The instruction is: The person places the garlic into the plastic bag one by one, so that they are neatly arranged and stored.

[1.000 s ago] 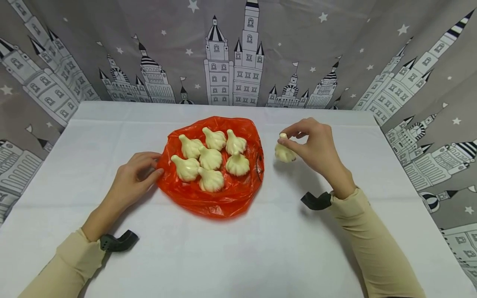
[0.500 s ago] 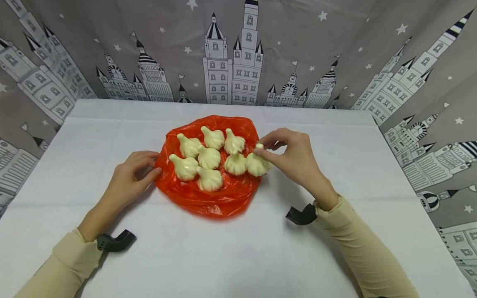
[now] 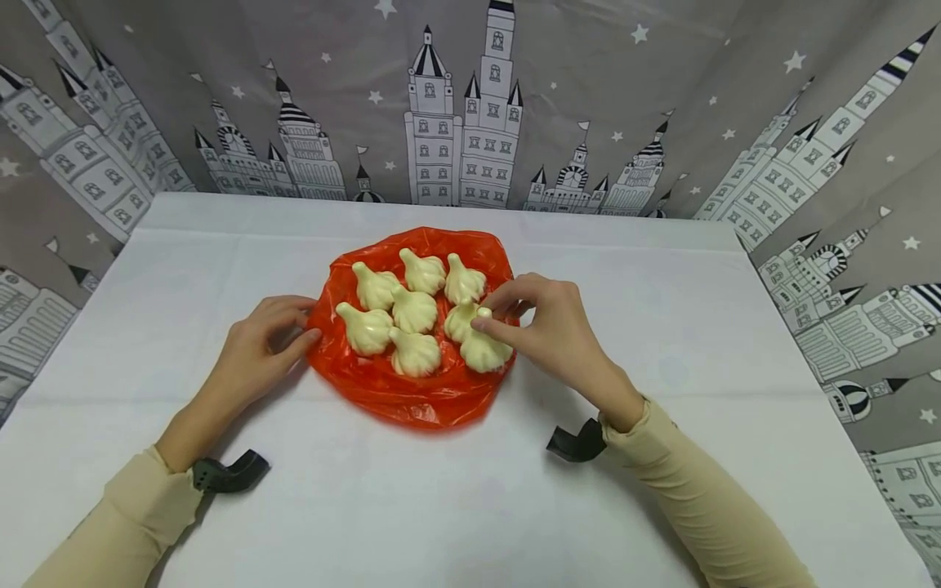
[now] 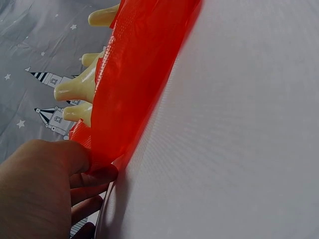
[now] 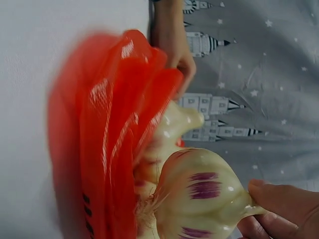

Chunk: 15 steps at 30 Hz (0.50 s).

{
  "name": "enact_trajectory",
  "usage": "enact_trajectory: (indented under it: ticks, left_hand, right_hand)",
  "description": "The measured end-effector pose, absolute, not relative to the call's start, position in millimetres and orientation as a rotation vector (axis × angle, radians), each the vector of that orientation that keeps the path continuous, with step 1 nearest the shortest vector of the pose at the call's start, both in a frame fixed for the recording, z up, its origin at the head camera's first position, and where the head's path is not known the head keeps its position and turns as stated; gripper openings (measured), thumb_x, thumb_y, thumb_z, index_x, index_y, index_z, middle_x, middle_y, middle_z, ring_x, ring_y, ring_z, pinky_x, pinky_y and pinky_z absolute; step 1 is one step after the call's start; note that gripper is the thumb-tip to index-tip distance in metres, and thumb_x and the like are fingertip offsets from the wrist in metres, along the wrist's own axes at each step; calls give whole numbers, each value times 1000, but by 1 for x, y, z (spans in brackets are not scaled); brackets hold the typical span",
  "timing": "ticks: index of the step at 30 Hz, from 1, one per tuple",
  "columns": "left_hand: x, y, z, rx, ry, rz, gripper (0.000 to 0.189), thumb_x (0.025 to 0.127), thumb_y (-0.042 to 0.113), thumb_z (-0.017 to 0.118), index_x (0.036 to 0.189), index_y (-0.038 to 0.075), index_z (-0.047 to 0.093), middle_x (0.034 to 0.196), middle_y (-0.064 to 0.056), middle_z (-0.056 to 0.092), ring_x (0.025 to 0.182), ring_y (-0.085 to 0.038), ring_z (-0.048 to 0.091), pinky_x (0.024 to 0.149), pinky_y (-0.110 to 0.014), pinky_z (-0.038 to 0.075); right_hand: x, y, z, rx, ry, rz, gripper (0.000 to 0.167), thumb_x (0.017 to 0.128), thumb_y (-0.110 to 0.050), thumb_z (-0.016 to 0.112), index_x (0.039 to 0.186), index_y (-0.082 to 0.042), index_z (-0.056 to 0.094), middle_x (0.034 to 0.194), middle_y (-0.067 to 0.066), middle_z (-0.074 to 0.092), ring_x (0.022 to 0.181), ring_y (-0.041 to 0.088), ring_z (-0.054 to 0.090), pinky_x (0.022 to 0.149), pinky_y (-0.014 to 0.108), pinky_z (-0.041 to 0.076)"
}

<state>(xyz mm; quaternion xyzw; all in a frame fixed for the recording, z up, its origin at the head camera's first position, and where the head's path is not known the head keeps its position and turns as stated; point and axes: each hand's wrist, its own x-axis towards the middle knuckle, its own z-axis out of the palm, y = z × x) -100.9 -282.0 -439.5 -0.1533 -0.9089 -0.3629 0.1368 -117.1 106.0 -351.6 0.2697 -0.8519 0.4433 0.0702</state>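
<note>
A red plastic bag (image 3: 412, 404) lies spread on the white table, with several pale garlic bulbs (image 3: 413, 311) grouped on it. My left hand (image 3: 260, 347) pinches the bag's left edge between thumb and fingers; the left wrist view shows the red film (image 4: 134, 74) rising from that grip. With thumb and fingertips my right hand (image 3: 555, 331) holds one garlic bulb (image 3: 485, 347) by its stem, over the right part of the bag. In the right wrist view this bulb (image 5: 199, 191) shows purple streaks and a tuft of roots. It partly covers a neighbouring bulb.
The white tablecloth (image 3: 353, 506) stretches around the bag on all sides. Behind it hangs a grey curtain (image 3: 588, 65) printed with castles and stars. A black wrist mount (image 3: 231, 472) sits on the left wrist, another mount (image 3: 577, 441) on the right.
My right hand has carried the garlic bulb leftward, from above the table right of the bag to over the bag's right side. My left hand stays at the bag's edge.
</note>
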Motion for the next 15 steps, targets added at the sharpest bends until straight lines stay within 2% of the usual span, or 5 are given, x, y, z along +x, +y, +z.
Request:
enact_trajectory:
  ticks: [3,5,10,15]
  left_hand:
    - [-101,-282,-440,-447,-2631,-1045,4,94,9,78,95,9,74,131,-17,70,129,-36,58,103,2,26]
    - [-101,-282,-440,-447,-2631,-1043,4,94,10,78,95,9,74,132,-17,70,130,-36,58,103,1,26]
    - [-101,-282,-440,-448,-2629,-1035,5,94,9,78,93,9,73,131,-16,70,130,-35,58,104,0,26]
    - [-100,-281,-439,-450,-2625,-1028,6,93,9,78,92,9,73,131,-16,70,130,-35,58,104,0,26]
  right_hand:
    - [-114,101,-355,830,-2572,1336,15,85,-18,90,94,-11,81,84,0,74,80,24,68,72,47,60]
    - [-113,98,-357,841,-2586,1323,15,85,-19,90,95,-10,81,86,0,74,81,25,68,71,44,59]
    - [-110,91,-363,859,-2622,1266,15,85,-19,90,95,-11,81,86,0,75,82,19,69,70,38,59]
    - [-109,84,-371,908,-2614,1226,17,84,-20,91,93,-10,80,84,0,74,79,19,69,69,40,60]
